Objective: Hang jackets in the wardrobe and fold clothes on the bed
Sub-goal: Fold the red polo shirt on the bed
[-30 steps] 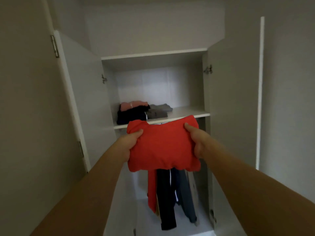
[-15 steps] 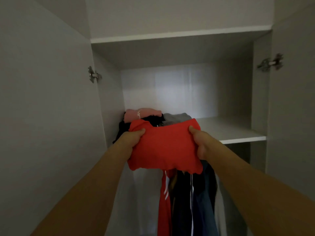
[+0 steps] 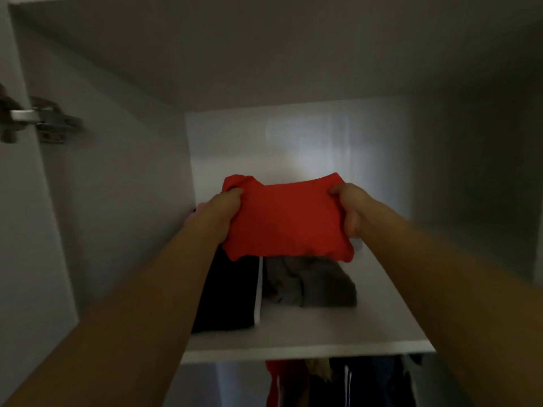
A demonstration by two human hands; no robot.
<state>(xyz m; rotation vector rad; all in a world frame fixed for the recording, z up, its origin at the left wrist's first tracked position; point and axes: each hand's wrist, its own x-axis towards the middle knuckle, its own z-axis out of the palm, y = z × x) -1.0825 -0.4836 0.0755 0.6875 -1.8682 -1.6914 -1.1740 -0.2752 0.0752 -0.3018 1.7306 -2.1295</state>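
Both hands hold one folded red garment (image 3: 286, 218) above the wardrobe shelf (image 3: 323, 327): left hand (image 3: 219, 217) fingers clamped on its left edge, right hand (image 3: 352, 212) fingers clamped on its right edge. Beneath it lie two folded piles, black (image 3: 229, 292) at left, grey (image 3: 317, 284) beside it. The shelf's right half lies bare up to the near edge. Hanging clothes (image 3: 338, 383) show below.

No text, label or number seems readable anywhere in this dim, blurred view.
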